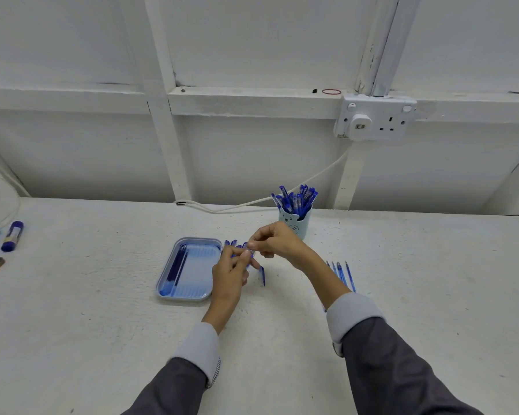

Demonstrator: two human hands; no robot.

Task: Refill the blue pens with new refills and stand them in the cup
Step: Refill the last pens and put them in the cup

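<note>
Standing at the table's (pixel 102 310) back edge, the cup (pixel 300 226) is packed with capped blue pens (pixel 295 199). The tray (pixel 203 266), just left of the hands, holds a few dark refills (pixel 177 268) along its left side. Between them, the left hand (pixel 230 274) and right hand (pixel 274 242) pinch opposite ends of one pen (pixel 250 251) above the table. Loose pens (pixel 342 274) lie beside the right forearm.
</note>
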